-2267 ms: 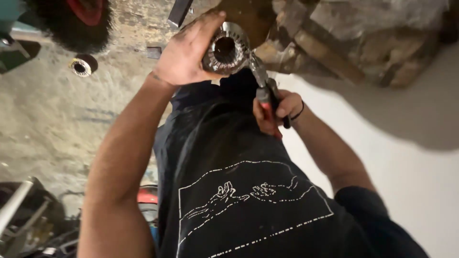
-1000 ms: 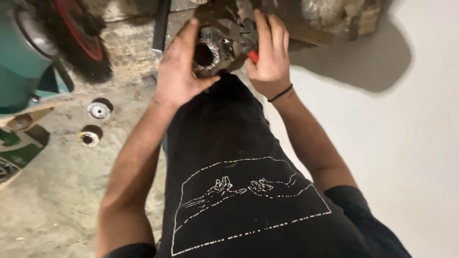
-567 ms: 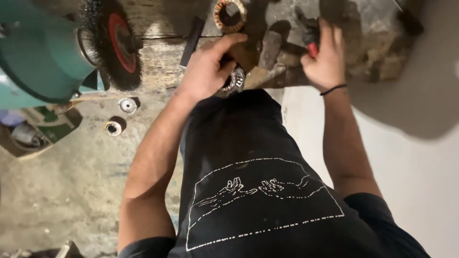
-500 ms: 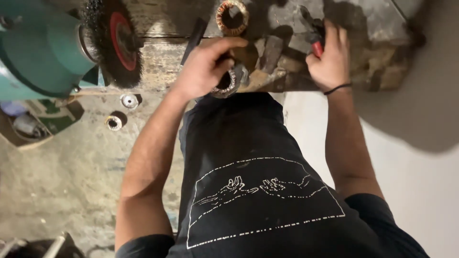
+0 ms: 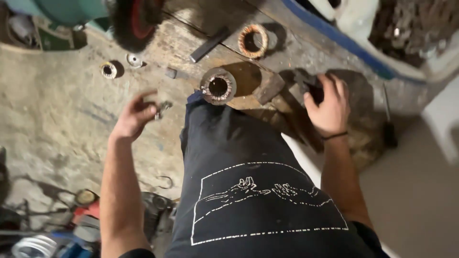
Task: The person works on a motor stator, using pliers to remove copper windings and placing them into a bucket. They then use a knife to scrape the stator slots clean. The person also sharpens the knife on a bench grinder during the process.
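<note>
No packages, labels, signs or screens

I see none anywhere in my view of this cluttered workshop.

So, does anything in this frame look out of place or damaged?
A few small round metal parts lie loose on the dusty floor rather than on the worn wooden bench. The left hand is motion-blurred, so what it holds is unclear.

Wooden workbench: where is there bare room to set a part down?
Bare wood lies between the flat dark bar and the steel ring. It is crowded rightward, around the copper coil, hammer and right hand.
</note>
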